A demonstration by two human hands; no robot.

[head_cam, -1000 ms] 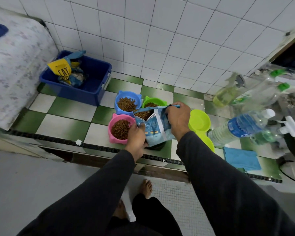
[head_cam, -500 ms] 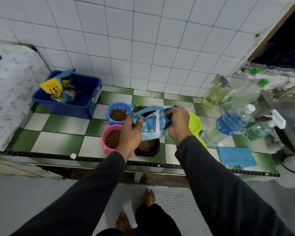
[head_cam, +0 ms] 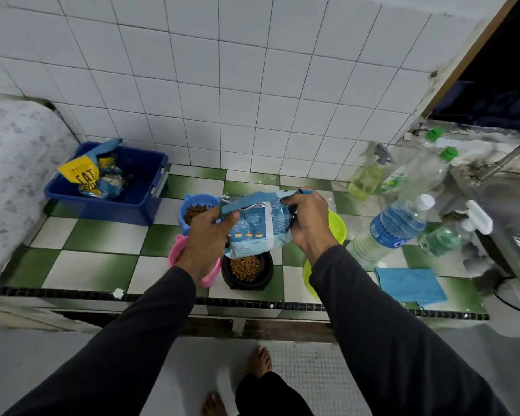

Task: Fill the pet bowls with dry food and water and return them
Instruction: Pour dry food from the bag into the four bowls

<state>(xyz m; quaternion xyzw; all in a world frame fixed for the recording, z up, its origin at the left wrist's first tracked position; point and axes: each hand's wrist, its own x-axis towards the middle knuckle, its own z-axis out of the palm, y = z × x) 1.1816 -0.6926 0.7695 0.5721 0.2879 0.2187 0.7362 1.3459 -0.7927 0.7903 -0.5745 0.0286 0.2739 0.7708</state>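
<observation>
Both hands' fingers grip the food bag (head_cam: 257, 225) (above black bowl (head_cam: 246, 270)).

Food bag (head_cam: 257, 226) now lifted, upright.

Dim, flat indoor light falls evenly over the white wall tiles (head_cam: 252, 85), with a black unlit opening (head_cam: 499, 70) at upper right and only soft shadows under the bowls. Wide-angle distortion bends the tile lines and the counter edge (head_cam: 252, 303) toward the frame's borders. The bottles (head_cam: 403, 223) and sink (head_cam: 511, 211) at right are smeared and soft; the centre is sharper.
</observation>
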